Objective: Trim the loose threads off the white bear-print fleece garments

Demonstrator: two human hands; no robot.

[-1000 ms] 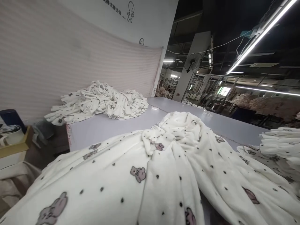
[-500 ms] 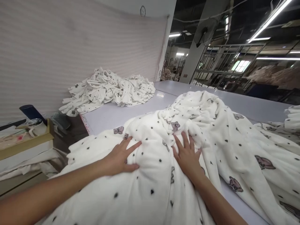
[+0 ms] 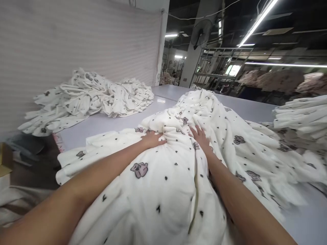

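Head view: our left hand (image 3: pixel 152 139) and right hand (image 3: pixel 201 139) rest on the white bear-print fabric (image 3: pixel 176 180), heaped across the tabletop (image 3: pixel 114 124) before us. Our right fingers are spread; we cannot tell whether our left fingers grip folds. A second pile (image 3: pixel 102 97) lies beyond, near the striped curtain (image 3: pixel 114 41).
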